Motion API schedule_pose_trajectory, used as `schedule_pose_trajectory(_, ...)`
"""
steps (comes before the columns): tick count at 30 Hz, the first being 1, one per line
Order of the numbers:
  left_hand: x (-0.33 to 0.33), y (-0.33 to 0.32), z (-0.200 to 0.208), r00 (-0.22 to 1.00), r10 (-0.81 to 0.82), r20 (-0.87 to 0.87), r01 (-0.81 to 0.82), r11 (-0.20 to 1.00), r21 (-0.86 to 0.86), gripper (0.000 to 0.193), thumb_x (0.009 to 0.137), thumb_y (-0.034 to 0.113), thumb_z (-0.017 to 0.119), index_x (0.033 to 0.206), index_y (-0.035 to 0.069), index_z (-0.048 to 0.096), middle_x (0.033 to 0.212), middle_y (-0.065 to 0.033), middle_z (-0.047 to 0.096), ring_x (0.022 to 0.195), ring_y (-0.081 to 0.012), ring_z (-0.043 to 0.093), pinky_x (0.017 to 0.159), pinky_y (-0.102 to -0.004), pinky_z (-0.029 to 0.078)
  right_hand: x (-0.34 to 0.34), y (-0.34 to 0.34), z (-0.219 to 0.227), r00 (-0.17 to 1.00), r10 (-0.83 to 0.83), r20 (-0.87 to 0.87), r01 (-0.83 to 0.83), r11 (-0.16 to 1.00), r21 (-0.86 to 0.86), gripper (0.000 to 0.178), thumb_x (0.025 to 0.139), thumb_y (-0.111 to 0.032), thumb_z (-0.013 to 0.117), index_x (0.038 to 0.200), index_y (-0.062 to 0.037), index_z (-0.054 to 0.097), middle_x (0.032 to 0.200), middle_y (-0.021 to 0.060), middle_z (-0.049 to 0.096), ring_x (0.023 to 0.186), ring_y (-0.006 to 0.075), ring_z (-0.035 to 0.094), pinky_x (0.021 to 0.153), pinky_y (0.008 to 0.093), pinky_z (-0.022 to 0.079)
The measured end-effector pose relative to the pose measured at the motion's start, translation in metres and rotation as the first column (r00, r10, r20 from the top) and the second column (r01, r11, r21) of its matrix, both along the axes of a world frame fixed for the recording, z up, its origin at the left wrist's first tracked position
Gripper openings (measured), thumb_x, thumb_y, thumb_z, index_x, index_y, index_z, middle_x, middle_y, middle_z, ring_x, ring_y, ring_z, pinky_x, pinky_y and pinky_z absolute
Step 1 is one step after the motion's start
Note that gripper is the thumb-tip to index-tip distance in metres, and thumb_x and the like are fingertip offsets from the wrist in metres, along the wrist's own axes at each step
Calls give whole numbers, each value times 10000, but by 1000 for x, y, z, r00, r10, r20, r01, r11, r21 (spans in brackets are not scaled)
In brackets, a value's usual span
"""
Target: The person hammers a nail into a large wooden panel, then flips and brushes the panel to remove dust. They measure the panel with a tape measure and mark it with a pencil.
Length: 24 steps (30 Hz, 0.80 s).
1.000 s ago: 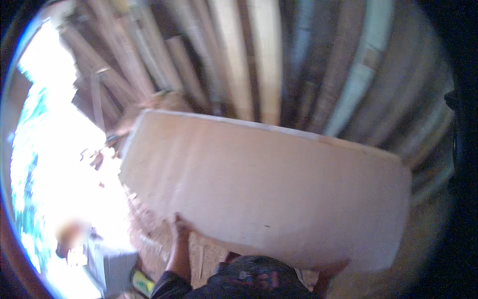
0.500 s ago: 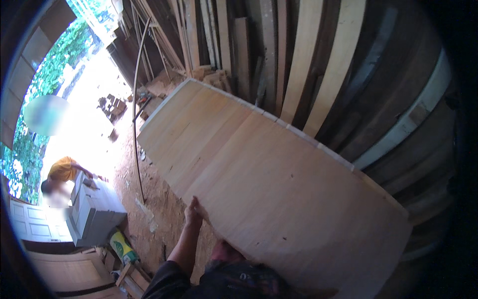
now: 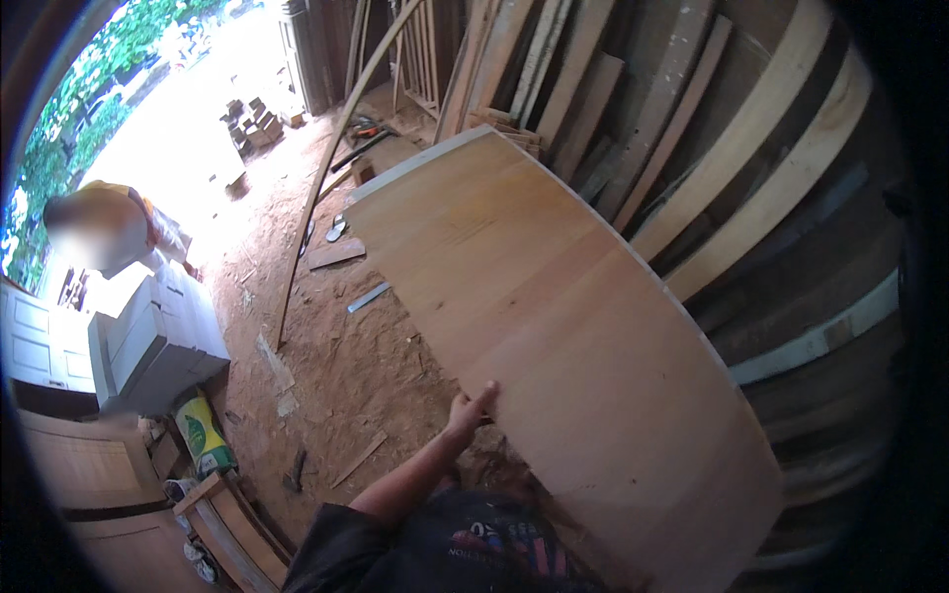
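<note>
A large wooden panel [image 3: 593,336] with pale brown faces and a lighter edge slants across from the far middle to the near right. My left hand [image 3: 474,407] grips its near left edge, the thumb on the upper face and the fingers curled underneath, partly hidden. My left forearm reaches up to it from a dark short sleeve. My right hand is out of sight. The panel's far end shows a whitish edge, raised above the ground.
Several planks [image 3: 682,119] lean along the right wall. A long curved wooden strip [image 3: 316,188] stands left of the panel. At the left, another person [image 3: 109,222] bends over a white box-shaped piece [image 3: 173,336]. A green-yellow sack [image 3: 203,435] and wood frames [image 3: 232,534] lie nearby on dirt ground.
My view has shifted, and the panel now lies farther right and at a steeper slant. My left hand keeps its grip on the edge. The other person has moved closer over the white piece.
</note>
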State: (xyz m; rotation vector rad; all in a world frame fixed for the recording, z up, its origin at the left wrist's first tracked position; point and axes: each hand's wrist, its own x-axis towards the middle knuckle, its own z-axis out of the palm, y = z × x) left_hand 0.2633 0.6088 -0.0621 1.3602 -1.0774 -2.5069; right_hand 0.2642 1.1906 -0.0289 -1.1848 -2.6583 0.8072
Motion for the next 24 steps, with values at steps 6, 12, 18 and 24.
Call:
schedule_pose_trajectory(6,56,-37,5,907,-418,-44,420,905,68,594,965,535,657,1271,29,598,1246,-125,669,1083,-276,679,874,-403,561,-11,-58,-16,946,216,243,-238,969,67,530,1028,-396,541,1344,29,522,1145,192,610,1000,260,636,820,404,529)
schedule_pose_trajectory(12,143,-112,-22,980,-131,148,120,990,80,465,999,412,652,1241,19,594,1184,-119,692,1039,-255,699,826,-386,573,-64,-228,-27,677,701,225,-571,692,-441,380,1015,-332,587,886,12,685,832,131,676,746,213,647,692,404,525)
schedule_pose_trajectory(18,170,-182,-38,977,129,170,-128,992,-15,398,1009,366,638,1201,18,600,1184,-126,694,1005,-253,701,816,-392,575,-94,-430,14,413,907,75,-750,386,-537,373,991,-298,632,780,9,655,638,63,649,563,149,639,544,329,524)
schedule_pose_trajectory(24,180,-266,-37,937,251,243,-229,967,-115,378,1017,343,622,1202,14,595,1164,-125,696,971,-239,701,787,-382,579,-157,-580,26,245,967,64,-703,223,-675,375,972,-308,655,769,8,660,650,75,681,540,167,670,505,338,540)
